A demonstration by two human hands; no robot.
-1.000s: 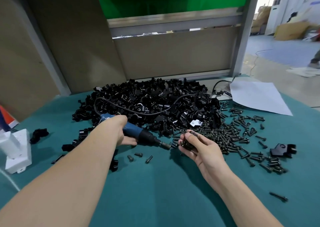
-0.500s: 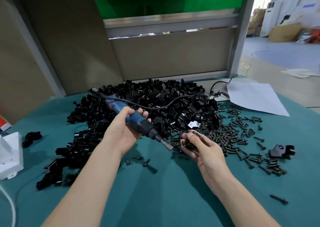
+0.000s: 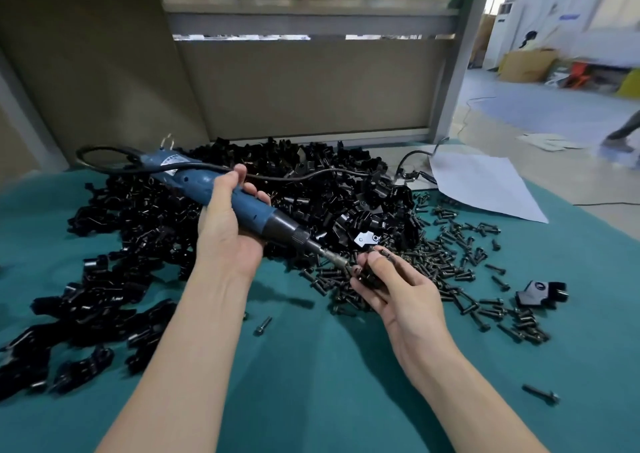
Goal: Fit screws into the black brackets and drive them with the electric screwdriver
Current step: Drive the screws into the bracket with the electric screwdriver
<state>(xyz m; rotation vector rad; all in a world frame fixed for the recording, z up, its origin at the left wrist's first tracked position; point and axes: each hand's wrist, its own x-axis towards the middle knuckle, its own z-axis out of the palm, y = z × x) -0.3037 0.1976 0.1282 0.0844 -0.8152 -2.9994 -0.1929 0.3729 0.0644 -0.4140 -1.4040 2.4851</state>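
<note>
Just right of centre, pinched in the curled fingers and thumb of the right hand [image 3: 398, 293]: one black bracket [image 3: 370, 272], with what seems a screw seated in it, though too dark and small to tell for sure. Meets, or nearly meets, the metal bit [image 3: 337, 262] of the blue electric screwdriver [image 3: 249, 206], slanting down from the upper left and gripped round its barrel by the left hand [image 3: 225, 234] at centre. Reads as the driving step on a single piece, about to begin or just under way; cannot tell engaged in the screw head or not. Behind the hands, across the middle of the frame, a big heap of brackets [image 3: 311, 182], with the tool's cable [image 3: 311, 175] draped over it. To the right, a wide scatter of loose screws [image 3: 450, 262] on the teal table cover [image 3: 311, 383]. Suggests plenty left to do, given so much stock of both. At lower left, a further spread of brackets [image 3: 86, 314], and at far right a lone bracket [image 3: 540, 291] apart from the rest; possibly finished pieces, but no screws clear enough to say. Near bottom centre a stray screw [image 3: 263, 325], at lower right a second stray screw [image 3: 541, 394]. At upper right, beyond the screws, a white sheet of paper [image 3: 485, 186].
</note>
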